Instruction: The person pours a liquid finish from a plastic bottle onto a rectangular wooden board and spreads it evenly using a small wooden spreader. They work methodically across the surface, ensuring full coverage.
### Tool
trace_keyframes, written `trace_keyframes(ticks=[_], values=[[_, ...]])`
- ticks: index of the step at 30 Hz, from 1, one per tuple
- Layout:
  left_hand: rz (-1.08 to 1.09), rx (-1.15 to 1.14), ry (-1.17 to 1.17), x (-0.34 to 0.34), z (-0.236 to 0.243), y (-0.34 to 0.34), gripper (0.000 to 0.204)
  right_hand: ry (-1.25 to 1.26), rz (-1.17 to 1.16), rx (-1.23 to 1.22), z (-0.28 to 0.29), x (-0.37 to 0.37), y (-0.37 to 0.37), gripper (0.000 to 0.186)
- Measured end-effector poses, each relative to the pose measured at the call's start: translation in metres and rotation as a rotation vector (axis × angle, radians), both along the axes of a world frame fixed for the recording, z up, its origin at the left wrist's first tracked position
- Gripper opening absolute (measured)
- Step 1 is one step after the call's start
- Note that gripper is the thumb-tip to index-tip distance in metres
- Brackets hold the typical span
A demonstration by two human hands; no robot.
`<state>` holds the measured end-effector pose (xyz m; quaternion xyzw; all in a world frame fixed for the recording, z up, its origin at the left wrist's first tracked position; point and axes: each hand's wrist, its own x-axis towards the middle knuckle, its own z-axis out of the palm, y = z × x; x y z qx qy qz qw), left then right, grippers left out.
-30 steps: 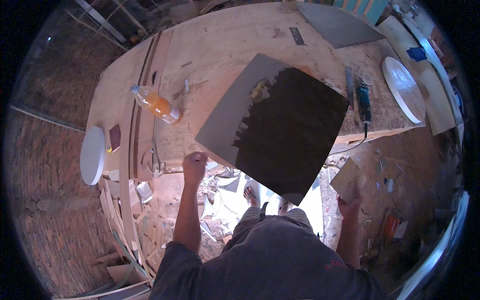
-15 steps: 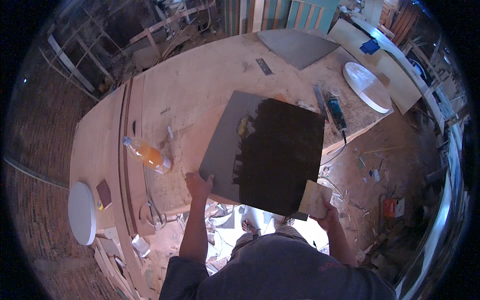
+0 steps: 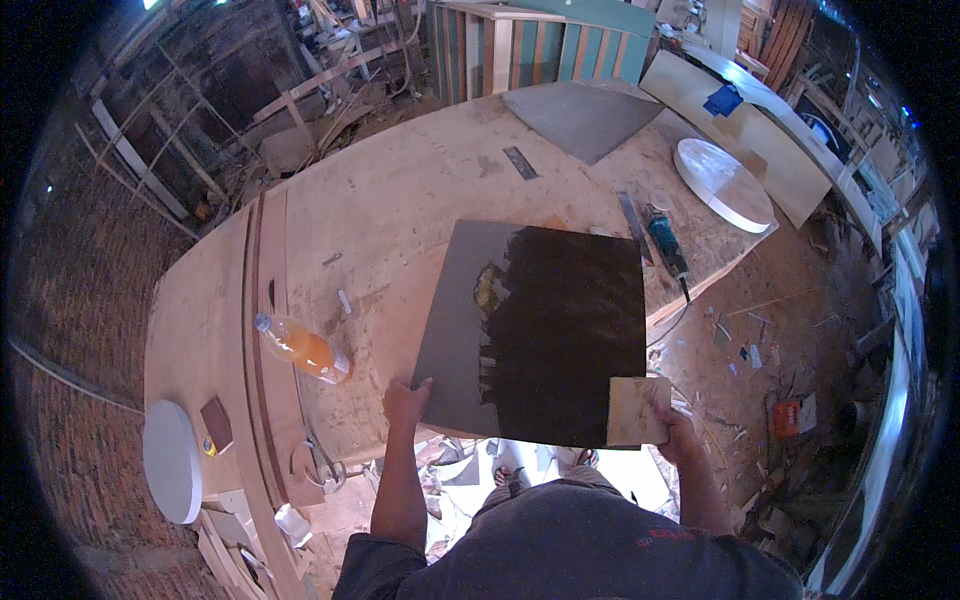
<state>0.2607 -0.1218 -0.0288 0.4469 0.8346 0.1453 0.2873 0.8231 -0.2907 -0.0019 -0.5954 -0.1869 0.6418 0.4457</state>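
Grey panel is mostly coated dark | its near-left edge is apparently gripped by left hand | pale square piece is clasped by right hand

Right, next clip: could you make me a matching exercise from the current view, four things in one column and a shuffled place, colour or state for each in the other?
Column one
1. Left hand
2. Right hand
3. Bottle
4. Power tool

Column two
A. Blue-green body
B. At the left edge of the grey-and-dark panel
C. Orange contents
D. Holding a small pale rectangular piece

Pairs: 1-B; 2-D; 3-C; 4-A
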Motion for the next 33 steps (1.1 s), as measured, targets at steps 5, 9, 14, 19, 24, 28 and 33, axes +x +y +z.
trace_keyframes(ticks=[5, 9, 14, 19, 24, 28, 33], values=[[-0.146, 0.048, 0.219, -0.002, -0.015, -0.006, 0.064, -0.139, 0.050, 0.118, -0.015, 0.014, -0.005, 0.050], [-0.041, 0.172, 0.100, -0.001, -0.013, -0.028, 0.051, -0.213, 0.108, 0.089, -0.020, 0.026, -0.003, 0.046], [-0.012, 0.244, -0.088, 0.001, 0.025, -0.050, 0.042, -0.308, 0.197, 0.129, -0.033, 0.054, -0.002, 0.041], [0.093, 0.216, -0.372, 0.008, 0.026, -0.095, 0.039, -0.110, -0.008, -0.023, 0.017, 0.056, 0.026, 0.041], [0.008, 0.156, -0.344, 0.040, 0.033, -0.148, 0.034, -0.128, 0.063, -0.035, 0.081, 0.059, 0.084, 0.049], [0.164, 0.106, -0.452, 0.076, -0.001, -0.200, 0.029, -0.265, 0.180, -0.103, 0.076, 0.096, 0.140, 0.056], [0.390, 0.022, -0.564, 0.154, 0.006, -0.249, 0.030, -0.586, 0.297, -0.224, 0.103, 0.084, 0.227, 0.052]])
